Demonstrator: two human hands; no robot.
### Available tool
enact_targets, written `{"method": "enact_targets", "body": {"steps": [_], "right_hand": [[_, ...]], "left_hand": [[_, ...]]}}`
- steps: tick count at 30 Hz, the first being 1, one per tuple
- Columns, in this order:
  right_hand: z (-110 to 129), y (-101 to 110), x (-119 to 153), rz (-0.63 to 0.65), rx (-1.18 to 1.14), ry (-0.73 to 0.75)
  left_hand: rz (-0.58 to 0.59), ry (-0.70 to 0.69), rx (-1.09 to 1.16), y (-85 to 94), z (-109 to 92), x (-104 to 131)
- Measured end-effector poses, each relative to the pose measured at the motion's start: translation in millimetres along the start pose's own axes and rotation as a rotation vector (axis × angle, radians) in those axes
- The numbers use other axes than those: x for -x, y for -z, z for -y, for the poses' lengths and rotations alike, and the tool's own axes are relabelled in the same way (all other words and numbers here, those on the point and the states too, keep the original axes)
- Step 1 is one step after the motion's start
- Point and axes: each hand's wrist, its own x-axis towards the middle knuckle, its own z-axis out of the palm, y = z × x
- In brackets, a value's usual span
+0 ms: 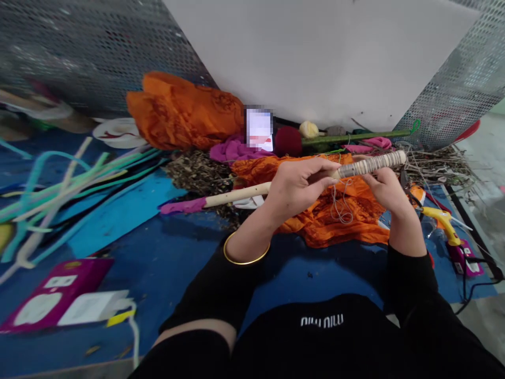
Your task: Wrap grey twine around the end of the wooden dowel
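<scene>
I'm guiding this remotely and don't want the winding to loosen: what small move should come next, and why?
I'd probably have the right hand draw the loose string snug against the stick: the string hangs in slack loops below, while the left hand grips the stick beside the wrapped section, seemingly steadying it.

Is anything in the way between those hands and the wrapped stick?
Nothing visible is: the left hand grips the stick, and the right hand is at its string-wrapped end, though whether it grips there is hard to tell. The nearer orange cloth lies beneath, not between.
</scene>
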Motion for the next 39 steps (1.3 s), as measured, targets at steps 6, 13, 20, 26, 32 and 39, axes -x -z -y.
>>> {"method": "enact_targets", "body": {"steps": [6, 13, 20, 26, 32, 39], "right_hand": [[26, -36, 13, 0.129, -0.461, 0.026], [41, -27, 33, -0.278, -0.076, 0.465], [40, -54, 32, -0.147, -0.710, 0.421], [46, -61, 37, -0.331, -0.694, 0.374], [47, -63, 49, -0.344, -0.477, 0.433], [54, -67, 56, -0.263, -0.386, 0.423]], "left_hand": [[-0.029, 0.007, 0.006, 4.2, -2, -2], [-0.069, 0.042, -0.012, 6.4, -2, -4], [0.030, -0.036, -0.039, -0.2, 3, -3], [0.058, -0.011, -0.185, -4.9, 6, 0], [0.004, -0.012, -0.384, -12.4, -1, 4], [-0.061, -0.031, -0.364, -21.4, 1, 6]]}}
